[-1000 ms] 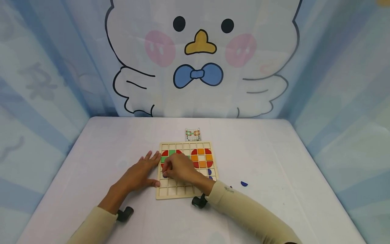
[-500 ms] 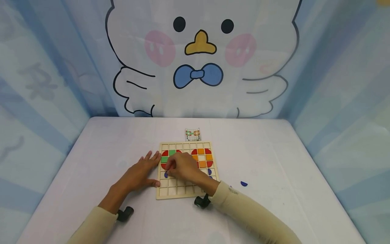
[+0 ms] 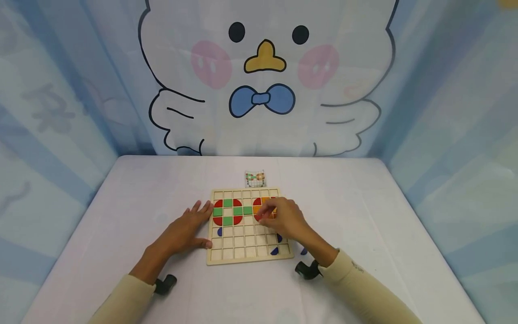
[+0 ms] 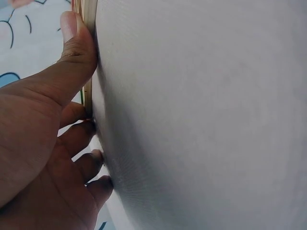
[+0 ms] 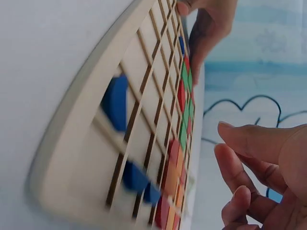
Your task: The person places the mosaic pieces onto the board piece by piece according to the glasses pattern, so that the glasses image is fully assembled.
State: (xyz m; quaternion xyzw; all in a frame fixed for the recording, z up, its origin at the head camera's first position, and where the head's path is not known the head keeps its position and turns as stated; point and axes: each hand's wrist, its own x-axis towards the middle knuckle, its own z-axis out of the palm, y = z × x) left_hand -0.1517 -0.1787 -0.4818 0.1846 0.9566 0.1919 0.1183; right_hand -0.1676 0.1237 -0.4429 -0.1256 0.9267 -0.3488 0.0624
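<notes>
A wooden grid board (image 3: 245, 260) lies on the table, bearing green squares (image 3: 228, 221), red quarter-round pieces (image 3: 218, 221) and orange squares (image 3: 256, 210). One blue half-round piece (image 3: 220, 231) sits in a left-hand cell; several more blue pieces (image 5: 115, 103) are at the board's right side. My left hand (image 3: 187, 230) lies flat with fingers spread, thumb and fingertips against the board's left edge. Over the board's right half hovers my right hand (image 3: 285, 218), its thumb and forefinger slightly apart with nothing between them, as the right wrist view shows. It covers part of the orange and red group.
Behind the board is a small pattern card (image 3: 255, 178). A loose blue piece (image 3: 304, 251) lies on the white table (image 3: 162, 180) just right of the board. A curtain printed with a cartoon bird (image 3: 265, 81) hangs along the table's back.
My right hand has moved right, away from the blue piece in the left-hand cell, uncovering the green and red group. The left hand has stayed in place.
</notes>
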